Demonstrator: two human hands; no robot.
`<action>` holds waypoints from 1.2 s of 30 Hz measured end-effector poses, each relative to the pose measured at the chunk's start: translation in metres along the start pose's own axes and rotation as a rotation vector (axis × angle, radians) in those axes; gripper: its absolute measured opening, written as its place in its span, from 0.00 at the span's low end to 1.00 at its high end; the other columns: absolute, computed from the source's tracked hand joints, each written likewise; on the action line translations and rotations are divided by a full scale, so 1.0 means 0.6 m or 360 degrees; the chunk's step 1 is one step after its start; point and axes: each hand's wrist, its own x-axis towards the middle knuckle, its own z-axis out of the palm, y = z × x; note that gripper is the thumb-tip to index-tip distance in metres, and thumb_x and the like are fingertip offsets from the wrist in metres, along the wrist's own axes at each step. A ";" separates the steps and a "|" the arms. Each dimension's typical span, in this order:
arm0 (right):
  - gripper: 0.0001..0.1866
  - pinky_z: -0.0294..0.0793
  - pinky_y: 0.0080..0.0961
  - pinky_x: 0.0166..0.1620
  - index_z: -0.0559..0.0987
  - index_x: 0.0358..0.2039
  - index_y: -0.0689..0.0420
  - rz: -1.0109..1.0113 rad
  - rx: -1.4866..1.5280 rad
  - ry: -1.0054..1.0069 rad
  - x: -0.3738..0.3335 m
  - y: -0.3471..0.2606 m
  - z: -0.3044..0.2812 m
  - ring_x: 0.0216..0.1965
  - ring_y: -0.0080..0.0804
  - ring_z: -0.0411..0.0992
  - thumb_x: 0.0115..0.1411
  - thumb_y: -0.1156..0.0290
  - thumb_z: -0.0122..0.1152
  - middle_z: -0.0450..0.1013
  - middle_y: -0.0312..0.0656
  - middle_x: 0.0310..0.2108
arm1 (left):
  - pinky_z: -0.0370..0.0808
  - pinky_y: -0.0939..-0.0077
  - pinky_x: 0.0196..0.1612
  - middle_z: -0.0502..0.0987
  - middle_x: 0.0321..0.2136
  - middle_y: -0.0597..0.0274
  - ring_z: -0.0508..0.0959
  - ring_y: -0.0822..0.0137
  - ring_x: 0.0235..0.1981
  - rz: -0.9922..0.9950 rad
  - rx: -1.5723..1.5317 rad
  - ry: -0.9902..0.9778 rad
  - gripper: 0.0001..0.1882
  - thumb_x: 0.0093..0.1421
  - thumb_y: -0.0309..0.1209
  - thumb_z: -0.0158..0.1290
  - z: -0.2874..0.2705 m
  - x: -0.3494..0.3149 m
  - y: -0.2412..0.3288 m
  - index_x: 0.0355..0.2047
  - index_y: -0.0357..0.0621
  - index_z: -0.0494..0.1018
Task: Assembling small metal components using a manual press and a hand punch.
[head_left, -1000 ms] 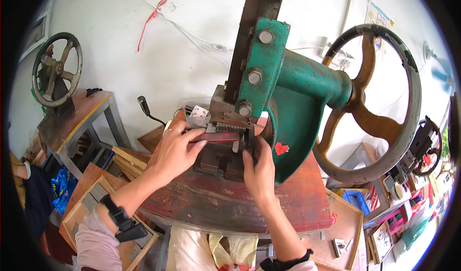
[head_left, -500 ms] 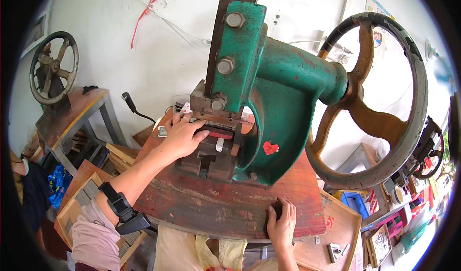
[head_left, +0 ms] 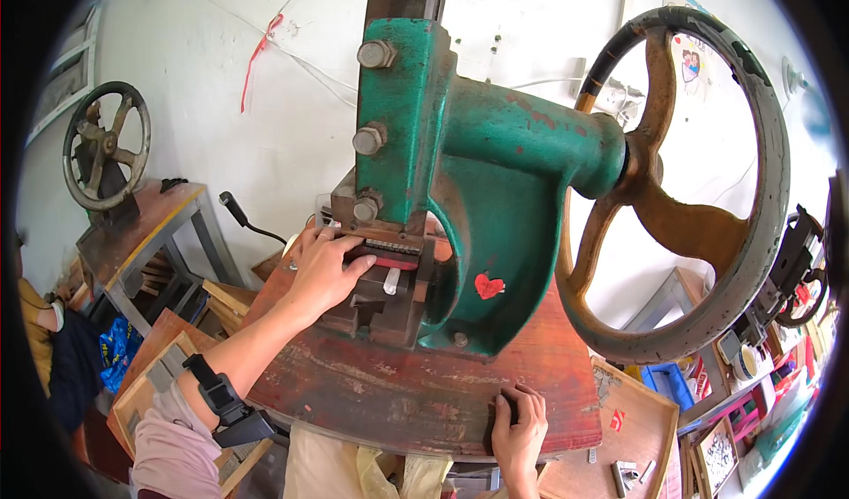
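Note:
A green hand press [head_left: 504, 207] with a large handwheel [head_left: 774, 172] stands before me on a worn red-brown table [head_left: 380, 393]. My left hand [head_left: 323, 269] reaches to the dark metal die [head_left: 389, 313] under the press head. Its fingers are spread, with the thumb and index finger beside the left end of a red strip [head_left: 395, 259]; some fingertips are hidden behind the die. A small pale piece [head_left: 391, 281] lies just in front of the strip. My right hand [head_left: 520, 428] rests at the table's front edge, fingers curled round something dark that I cannot make out.
A second handwheel [head_left: 106, 145] stands on a bench at the left. Wooden trays flank the table, and the right one [head_left: 632, 424] holds small metal parts. A blue bin [head_left: 668, 384] sits at the right. Another person's arm [head_left: 49, 318] shows at the far left.
My view has shifted, so the press head sits further left and lower. My left hand stays at the die with its index finger lying along it. My right hand keeps its place at the table edge.

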 end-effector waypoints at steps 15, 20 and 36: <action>0.05 0.73 0.23 0.31 0.77 0.31 0.65 0.0146 0.0202 0.0056 -0.002 0.013 0.002 0.35 0.37 0.73 0.54 0.78 0.56 0.74 0.49 0.34 | 0.73 0.64 0.41 0.77 0.32 0.45 0.78 0.53 0.34 -0.0402 -0.0890 -0.0109 0.24 0.48 0.41 0.62 0.028 0.077 -0.091 0.38 0.34 0.75; 0.05 0.72 0.23 0.32 0.77 0.32 0.65 0.0171 0.0197 0.0072 -0.001 0.013 0.000 0.33 0.36 0.73 0.54 0.78 0.57 0.74 0.49 0.34 | 0.72 0.65 0.42 0.79 0.32 0.51 0.79 0.57 0.35 -0.0447 -0.0707 -0.0184 0.25 0.45 0.42 0.64 0.017 0.084 -0.062 0.38 0.36 0.76; 0.05 0.71 0.23 0.31 0.77 0.32 0.64 0.0236 0.0247 0.0080 -0.001 0.007 -0.007 0.30 0.34 0.73 0.55 0.77 0.57 0.73 0.47 0.31 | 0.69 0.68 0.45 0.80 0.33 0.58 0.78 0.62 0.36 -0.0206 -0.0913 -0.0051 0.21 0.42 0.40 0.65 0.016 0.079 -0.069 0.37 0.44 0.78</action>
